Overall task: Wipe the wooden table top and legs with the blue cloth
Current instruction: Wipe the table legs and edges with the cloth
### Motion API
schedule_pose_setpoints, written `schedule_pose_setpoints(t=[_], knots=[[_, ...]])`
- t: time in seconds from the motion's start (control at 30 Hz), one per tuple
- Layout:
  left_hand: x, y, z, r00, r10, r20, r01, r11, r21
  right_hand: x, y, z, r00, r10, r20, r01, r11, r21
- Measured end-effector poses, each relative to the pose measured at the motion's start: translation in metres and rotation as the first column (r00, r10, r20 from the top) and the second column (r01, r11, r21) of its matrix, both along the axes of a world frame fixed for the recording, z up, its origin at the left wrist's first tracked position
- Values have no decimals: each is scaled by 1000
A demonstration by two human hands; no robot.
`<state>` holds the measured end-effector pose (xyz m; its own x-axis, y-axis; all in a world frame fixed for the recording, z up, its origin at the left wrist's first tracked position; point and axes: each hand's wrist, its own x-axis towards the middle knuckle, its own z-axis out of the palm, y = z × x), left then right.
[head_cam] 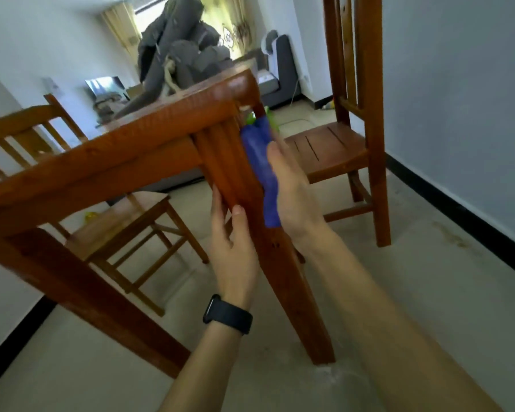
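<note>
1. Nearest to me, the person's left hand, with a black wristband on the wrist, gripped the near table leg. The thumb lay on the front face and the fingers curled around the other side. This hand held no cloth.
2. Just beyond it and a little higher, the right hand lay flat, its fingers straight as far as the blur let me see. It pressed the blue cloth against the right face of the same leg.
3. The cloth was caught between palm and wood. It lay as a long strip along the leg, from just under the tabletop corner down to the heel of the hand.
4. The leg's long axis ran from that corner down and toward the person, to the floor. The cloth sat on the upper part, and the bare lower part lay below both hands. I judged that the coming stroke should slide downward along this axis. The right hand was the one placed for it, and the left hand only steadied the leg.
5. Farther back, a heap of dark clothes stood on the tabletop.
6. One wooden chair stood to the right of the leg and another chair beyond the table's left side. A sofa was at the far wall.
</note>
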<state>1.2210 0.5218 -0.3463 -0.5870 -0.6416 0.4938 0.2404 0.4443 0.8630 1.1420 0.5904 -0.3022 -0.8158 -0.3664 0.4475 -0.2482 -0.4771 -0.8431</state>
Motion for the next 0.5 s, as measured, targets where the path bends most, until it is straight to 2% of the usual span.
schedule_pose_setpoints(t=[0.07, 0.1, 0.17, 0.2, 0.27, 0.33, 0.37, 0.4, 0.5], knots=[[-3, 2, -2, 999, 43, -22, -44, 999, -23, 0, -11, 5, 957, -176, -231, 210, 969, 130], [-4, 3, -3, 998, 57, -34, -58, 998, -23, -1, -13, -1, 923, -255, -289, 304, 943, 137], [-7, 6, -4, 995, 82, -50, -83, 996, -16, 2, -14, -35, 887, -333, -319, 377, 922, 85], [-7, 7, -4, 994, 98, -46, -99, 995, -12, 5, -14, -64, 885, -349, -309, 400, 908, 121], [-8, 10, -5, 992, 124, -28, -124, 992, 3, 8, -11, -127, 906, -357, -229, 416, 854, 314], [-7, 11, -7, 993, 118, -13, -117, 993, 12, 4, -6, -165, 943, -328, 52, 261, 829, 496], [-6, 11, -7, 994, 110, -15, -110, 994, 5, 0, -5, -167, 936, -307, 175, 179, 839, 513], [-5, 10, -6, 995, 104, -15, -104, 995, -2, -3, -4, -158, 934, -295, 202, 162, 853, 496], [-2, 6, -2, 995, 96, 6, -96, 995, -16, -1, -3, -84, 963, -265, 44, 242, 928, 283]])
